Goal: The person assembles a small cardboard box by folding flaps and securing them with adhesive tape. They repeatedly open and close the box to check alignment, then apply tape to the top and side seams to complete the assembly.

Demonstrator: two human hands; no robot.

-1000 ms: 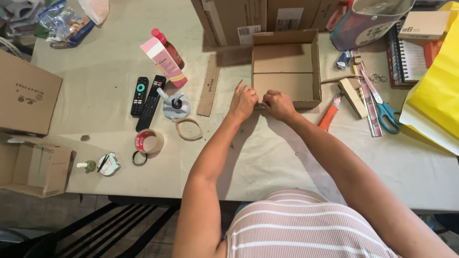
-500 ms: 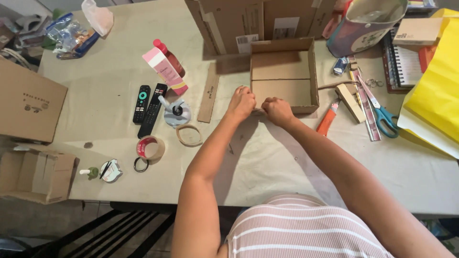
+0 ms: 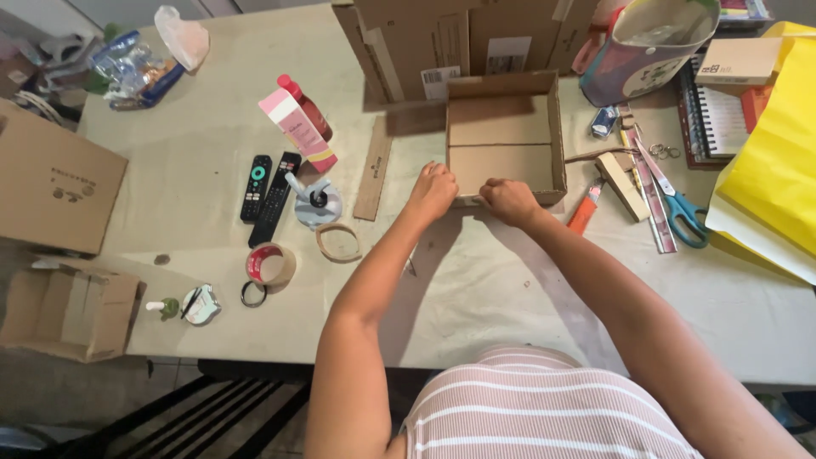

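Observation:
A shallow open cardboard tray (image 3: 557, 136) lies on the table (image 3: 212, 170) in front of me. My left hand (image 3: 433, 192) is closed against the tray's near wall at its left corner. My right hand (image 3: 508, 200) pinches the same near wall a little to the right. Both hands touch the cardboard edge; the fingertips are hidden behind the knuckles.
A cardboard strip (image 3: 374, 168), two remotes (image 3: 270, 197), tape rolls (image 3: 270, 263) and a pink box (image 3: 297, 129) lie left of the tray. An orange cutter (image 3: 583, 212), rulers, blue scissors (image 3: 680, 212) and yellow paper (image 3: 769, 170) lie right. Larger cardboard boxes (image 3: 442, 42) stand behind.
The view has drifted slightly, so the table sits lower in the picture. Both hands stay at the tray's near wall, now a little further apart.

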